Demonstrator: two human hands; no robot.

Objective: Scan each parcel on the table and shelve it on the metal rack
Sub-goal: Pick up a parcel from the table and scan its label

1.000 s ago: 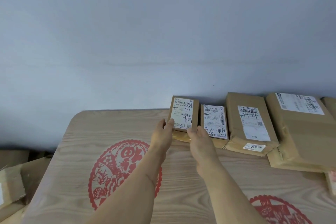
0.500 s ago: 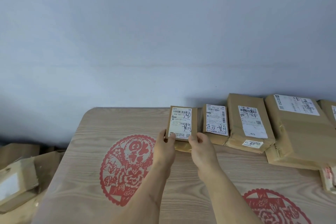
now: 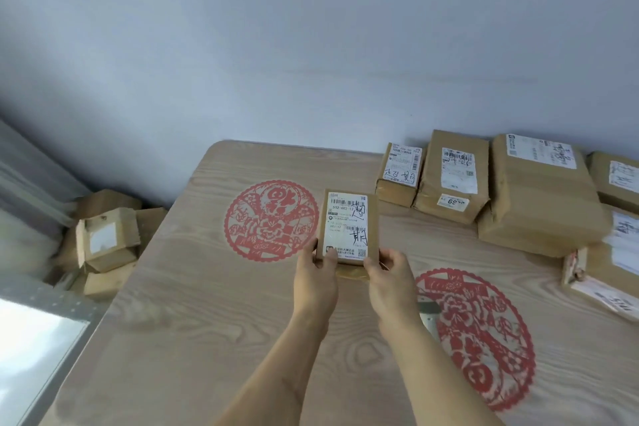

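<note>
Parcel [image 3: 347,228], small stiff cardboard and probably light, is pinched at its 2 near corners by left hand [image 3: 316,282] and right hand [image 3: 389,282], label up.

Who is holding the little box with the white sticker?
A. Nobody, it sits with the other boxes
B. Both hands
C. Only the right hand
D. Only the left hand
B: the left hand and the right hand each grip a lower corner of the box, apart from the row of parcels by the wall.
</note>
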